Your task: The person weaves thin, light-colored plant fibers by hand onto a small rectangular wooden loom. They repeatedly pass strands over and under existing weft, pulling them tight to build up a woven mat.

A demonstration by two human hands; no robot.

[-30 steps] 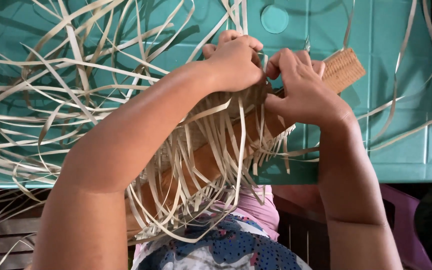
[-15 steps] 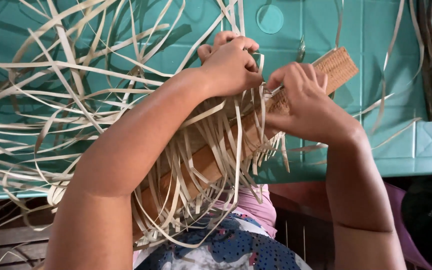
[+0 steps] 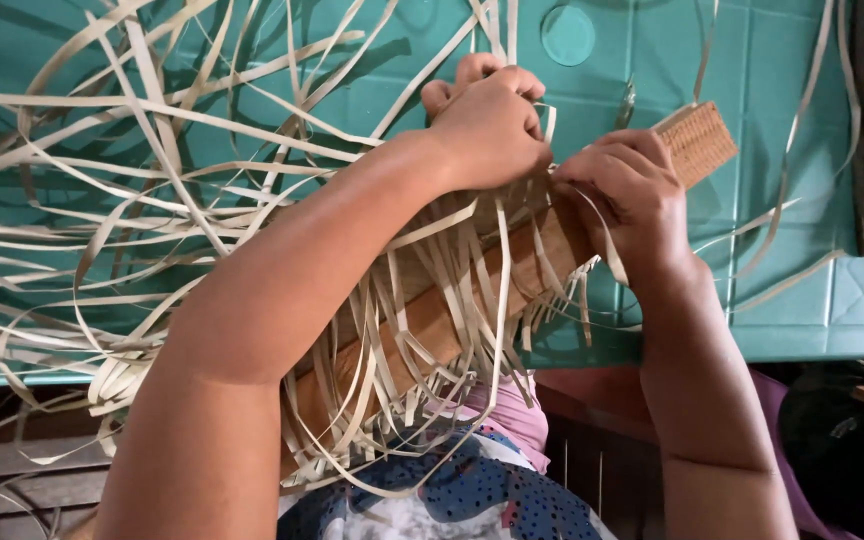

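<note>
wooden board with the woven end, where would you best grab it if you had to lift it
Probably the bare middle of the wooden board, coming from its lower right edge. It lies tilted, woven end high at the table, lower end near the lap. The left hand and right hand crowd the upper part, and loose pale strips drape the left side.

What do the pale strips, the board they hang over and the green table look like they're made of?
The pale strips look like split plant fibre, perhaps bamboo or palm leaf: thin, flat, matte, curling freely. The board seems bare wood, brown with lengthwise grain; its far end carries a finished tan woven band. The green table looks like moulded plastic, smooth with raised square ridges.
</note>
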